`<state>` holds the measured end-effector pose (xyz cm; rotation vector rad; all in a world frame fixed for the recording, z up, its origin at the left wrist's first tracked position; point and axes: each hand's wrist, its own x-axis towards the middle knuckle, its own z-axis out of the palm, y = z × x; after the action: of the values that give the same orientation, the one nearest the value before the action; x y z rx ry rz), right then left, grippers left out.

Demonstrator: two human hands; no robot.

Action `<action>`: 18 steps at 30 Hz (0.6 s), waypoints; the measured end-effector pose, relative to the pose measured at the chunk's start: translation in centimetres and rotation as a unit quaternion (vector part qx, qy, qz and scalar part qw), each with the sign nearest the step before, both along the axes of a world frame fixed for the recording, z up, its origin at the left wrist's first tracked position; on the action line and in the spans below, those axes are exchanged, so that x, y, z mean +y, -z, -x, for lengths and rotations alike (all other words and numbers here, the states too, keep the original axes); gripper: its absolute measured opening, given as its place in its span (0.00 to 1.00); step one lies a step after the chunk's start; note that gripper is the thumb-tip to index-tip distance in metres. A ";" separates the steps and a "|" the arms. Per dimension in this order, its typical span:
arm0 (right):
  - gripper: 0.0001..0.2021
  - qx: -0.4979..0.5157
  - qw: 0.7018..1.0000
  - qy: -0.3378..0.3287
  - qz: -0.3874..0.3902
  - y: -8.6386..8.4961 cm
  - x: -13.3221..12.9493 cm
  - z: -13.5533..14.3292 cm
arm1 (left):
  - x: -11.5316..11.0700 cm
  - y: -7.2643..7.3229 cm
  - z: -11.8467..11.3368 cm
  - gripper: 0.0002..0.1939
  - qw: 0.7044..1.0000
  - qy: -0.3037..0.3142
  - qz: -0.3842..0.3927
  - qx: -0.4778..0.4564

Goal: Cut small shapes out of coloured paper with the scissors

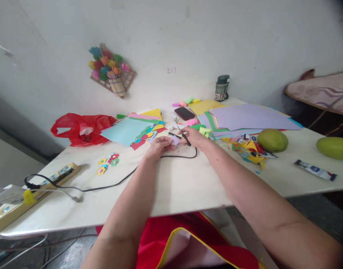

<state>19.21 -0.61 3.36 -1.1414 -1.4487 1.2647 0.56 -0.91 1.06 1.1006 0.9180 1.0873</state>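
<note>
Near the middle of the white table, my left hand [160, 147] holds a small purple paper piece [175, 140] between its fingers. My right hand [194, 137] grips black-handled scissors [186, 139], their blades pointing up and away to the left. The two hands are close together, with the purple piece between them. Colored paper scraps [145, 136] lie just beyond my left hand. Several small paper flowers [107, 163] sit to the left. A black cord [115, 184] runs across the table and passes below both hands.
Beyond the hands are a phone [184, 113], light blue sheets [126, 130] and purple sheets [250, 117]. A red bag [82, 129] and a power strip [62, 173] are at left. At right are yellow scraps [251, 149], a green fruit [272, 140] and a tube [315, 170].
</note>
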 end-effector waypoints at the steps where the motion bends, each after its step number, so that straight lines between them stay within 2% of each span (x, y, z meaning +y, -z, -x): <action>1: 0.15 0.002 1.000 0.009 -0.001 0.1 0.1 -0.1 | 0.0 0.0 0.0 0.15 1.000 0.002 0.003 0.000; 5: 0.15 0.029 0.998 0.053 0.003 0.4 0.8 -0.5 | 0.0 0.0 0.1 0.13 1.000 0.013 0.013 0.003; 9: 0.18 0.062 0.998 0.029 -0.008 0.5 1.0 -0.6 | 0.0 0.0 0.1 0.12 1.000 0.025 0.014 0.006; 14: 0.16 0.046 0.999 0.002 -0.013 0.3 0.4 -0.1 | 0.1 0.1 0.1 0.12 0.999 0.034 0.015 0.017; 18: 0.16 0.047 0.999 0.005 -0.006 0.0 0.0 0.3 | 0.3 0.1 0.1 0.11 1.000 0.025 0.019 0.003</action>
<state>18.93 -0.58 3.33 -1.0656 -1.3782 1.2852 0.45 -0.57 1.00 1.0908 0.9080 1.0221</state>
